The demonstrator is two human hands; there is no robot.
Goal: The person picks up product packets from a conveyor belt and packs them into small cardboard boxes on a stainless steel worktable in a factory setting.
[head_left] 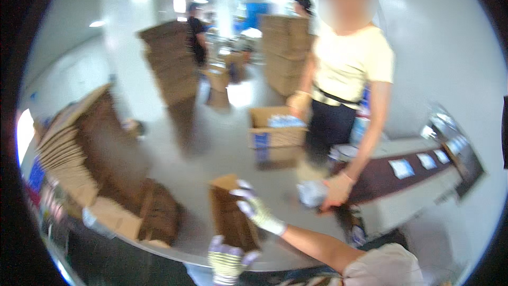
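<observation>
An open cardboard box (225,201) stands on the metal table in front of me, and its inside looks brown and bare. At its near end my left hand (227,262), in a striped glove with pale purple fingertips, grips the box with fingers at one side and thumb at the other. Over the box's right edge reaches my right hand (259,212), gloved alike, its fingers stretched and apart and nothing in them. Some blur softens both hands.
Across the table a person (352,58) in orange gloves holds a pale packet (312,193) and touches a filled carton (278,136). A conveyor belt (375,180) at right carries white-blue packets. Flattened cardboard (66,164) fills the left; tall carton stacks (169,63) stand farther back.
</observation>
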